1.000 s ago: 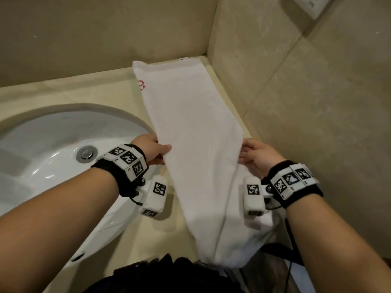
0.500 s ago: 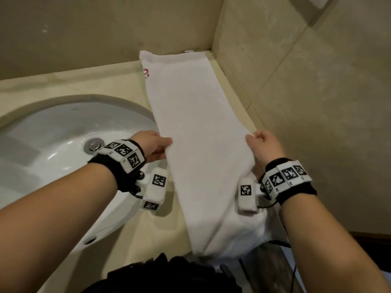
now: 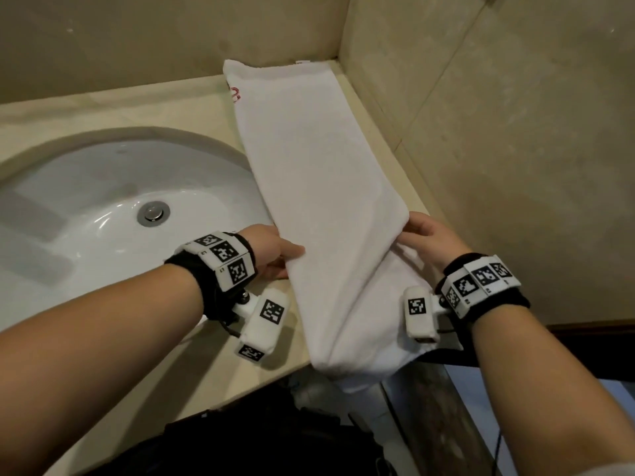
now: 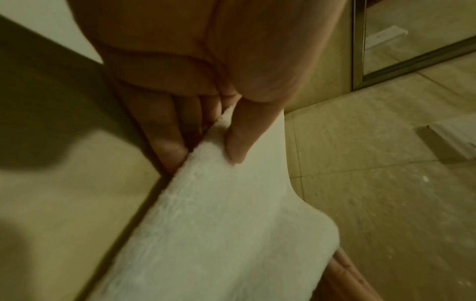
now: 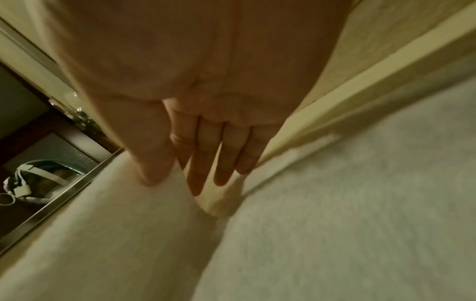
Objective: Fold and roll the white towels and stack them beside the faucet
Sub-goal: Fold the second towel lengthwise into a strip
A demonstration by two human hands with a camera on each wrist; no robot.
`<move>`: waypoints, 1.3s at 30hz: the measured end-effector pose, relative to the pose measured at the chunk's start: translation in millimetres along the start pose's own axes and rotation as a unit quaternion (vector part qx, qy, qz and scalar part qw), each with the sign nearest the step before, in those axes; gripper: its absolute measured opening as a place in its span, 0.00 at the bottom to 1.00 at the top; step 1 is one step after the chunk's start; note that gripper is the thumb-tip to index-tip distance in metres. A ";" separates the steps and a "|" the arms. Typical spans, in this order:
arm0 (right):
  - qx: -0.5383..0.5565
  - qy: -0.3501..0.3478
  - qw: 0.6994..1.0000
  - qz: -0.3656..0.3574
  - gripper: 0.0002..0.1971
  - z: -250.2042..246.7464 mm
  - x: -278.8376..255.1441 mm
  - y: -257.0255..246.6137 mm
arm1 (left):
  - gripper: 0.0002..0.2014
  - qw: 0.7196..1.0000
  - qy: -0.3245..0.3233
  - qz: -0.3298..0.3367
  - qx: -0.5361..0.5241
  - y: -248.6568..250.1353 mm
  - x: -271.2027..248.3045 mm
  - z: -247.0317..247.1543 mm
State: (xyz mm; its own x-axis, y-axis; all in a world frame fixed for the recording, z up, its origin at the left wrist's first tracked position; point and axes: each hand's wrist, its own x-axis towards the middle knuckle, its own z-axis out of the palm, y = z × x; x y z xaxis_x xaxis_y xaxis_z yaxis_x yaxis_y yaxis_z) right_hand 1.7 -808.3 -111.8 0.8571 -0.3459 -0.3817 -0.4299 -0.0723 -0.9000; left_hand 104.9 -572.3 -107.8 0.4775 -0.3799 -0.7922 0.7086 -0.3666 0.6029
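Observation:
A long white towel [image 3: 319, 173], folded lengthwise, lies on the beige counter right of the sink, its far end at the back wall corner. Its near end hangs over the counter's front edge. My left hand [image 3: 290, 259] pinches the towel's left edge, thumb on top and fingers under it, as the left wrist view shows on the towel [image 4: 219, 224]. My right hand [image 3: 409, 231] holds the right edge, with its thumb pressed on the cloth [image 5: 103, 234] and its fingers [image 5: 219, 175] lying straight underneath. No faucet is in view.
The white sink basin [image 3: 68, 187] with its metal drain [image 3: 153, 213] lies to the left. Tiled walls close in the counter [image 3: 113, 108] at the back and right. Dark objects [image 3: 257, 441] sit below the counter's front edge.
Both hands kept hold of the towel's edges. The right hand drew its edge outward toward the wall, so the towel's near part now lies wider and straighter.

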 end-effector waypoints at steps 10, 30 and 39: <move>-0.270 0.163 0.948 0.052 0.15 -15.0 -18.9 18.1 | 0.05 0.999 -0.017 -0.024 0.036 -27.2 -22.0 15.1; -0.281 0.083 0.956 0.014 0.12 -43.0 -76.8 41.8 | 0.13 0.997 0.069 0.024 0.026 -76.9 -61.6 37.0; -0.289 0.099 0.951 0.045 0.06 -50.0 -66.9 54.2 | 0.12 0.992 0.106 0.066 0.023 -85.6 -69.1 60.1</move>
State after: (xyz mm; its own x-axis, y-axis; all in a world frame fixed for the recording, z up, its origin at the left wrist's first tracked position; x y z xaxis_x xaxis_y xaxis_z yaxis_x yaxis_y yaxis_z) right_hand -93.1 -835.9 -124.4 0.7644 -0.5396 -0.3528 -0.6317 -0.5173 -0.5774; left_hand -20.0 -565.7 -98.9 0.6664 -0.2418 -0.7053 0.6107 -0.3656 0.7024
